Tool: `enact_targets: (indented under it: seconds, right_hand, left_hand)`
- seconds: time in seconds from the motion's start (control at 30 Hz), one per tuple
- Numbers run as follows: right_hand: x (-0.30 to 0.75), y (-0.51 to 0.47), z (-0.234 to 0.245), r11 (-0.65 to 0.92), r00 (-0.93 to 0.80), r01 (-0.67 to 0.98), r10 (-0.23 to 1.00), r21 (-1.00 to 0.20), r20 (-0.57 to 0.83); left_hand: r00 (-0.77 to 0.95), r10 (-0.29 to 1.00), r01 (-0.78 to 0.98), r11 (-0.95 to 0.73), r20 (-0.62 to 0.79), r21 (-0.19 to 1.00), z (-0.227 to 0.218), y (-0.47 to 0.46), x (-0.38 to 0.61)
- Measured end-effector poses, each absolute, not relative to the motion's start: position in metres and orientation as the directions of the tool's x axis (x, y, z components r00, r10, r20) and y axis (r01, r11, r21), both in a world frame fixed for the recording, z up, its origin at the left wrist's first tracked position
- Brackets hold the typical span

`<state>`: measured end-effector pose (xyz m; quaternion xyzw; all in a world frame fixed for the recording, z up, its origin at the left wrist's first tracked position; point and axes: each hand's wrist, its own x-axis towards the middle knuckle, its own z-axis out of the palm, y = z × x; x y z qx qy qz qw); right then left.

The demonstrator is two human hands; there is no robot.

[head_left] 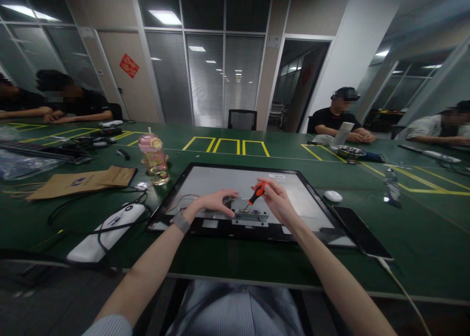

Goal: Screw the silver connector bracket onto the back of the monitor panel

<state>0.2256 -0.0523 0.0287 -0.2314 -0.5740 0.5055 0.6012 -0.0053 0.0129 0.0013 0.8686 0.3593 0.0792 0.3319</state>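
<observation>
My right hand grips a screwdriver with an orange and black handle. It tilts down to the left, its tip at a small metal bracket; whether it sits in a screw is too small to tell. My left hand curves around the bracket's left end, thumb and fingers apart, the thumb close to the metal. Whether the thumb presses on it cannot be made out. Beneath both hands lies a flat panel with a black frame and grey back. A thin cable runs left of the bracket.
Left of the panel are a white power strip with black cables, a pink-topped bottle and a brown paper bag. To the right lie a phone on a cable and a white earbud case. Several people sit across the table.
</observation>
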Motion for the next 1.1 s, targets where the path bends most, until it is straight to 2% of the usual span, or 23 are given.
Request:
enact_targets:
  seconds: [0.23, 0.43, 0.6, 0.8, 0.97, 1.1]
  right_hand:
    - [0.2231, -0.0536, 0.0327, 0.362, -0.194, -0.411, 0.862, -0.837, 0.468]
    - [0.2243, -0.0508, 0.0263, 0.383, -0.138, -0.357, 0.88, -0.852, 0.454]
    - [0.225, -0.0496, 0.0245, 0.46, -0.079, -0.232, 0.869, -0.857, 0.488]
    - [0.2256, -0.0536, 0.0295, 0.601, -0.149, -0.061, 0.784, -0.797, 0.602]
    - [0.2269, -0.0529, 0.0283, 0.596, -0.162, -0.02, 0.791, -0.803, 0.59]
    - [0.2276, -0.0497, 0.0239, 0.593, -0.036, 0.038, 0.805, -0.804, 0.592]
  left_hand:
    - [0.729, 0.675, 0.579, -0.518, -0.115, 0.63, 0.0037, 0.0112, -0.005]
    - [0.734, 0.671, 0.569, -0.526, -0.102, 0.632, 0.0016, 0.0123, -0.0042]
    - [0.739, 0.668, 0.561, -0.54, -0.087, 0.627, 0.0031, 0.0109, -0.0042]
    - [0.731, 0.676, 0.567, -0.528, -0.092, 0.633, 0.0031, 0.011, -0.0041]
    - [0.735, 0.671, 0.566, -0.525, -0.099, 0.636, 0.0012, 0.0136, -0.005]
    - [0.726, 0.678, 0.58, -0.508, -0.12, 0.637, 0.0003, 0.0149, -0.0052]
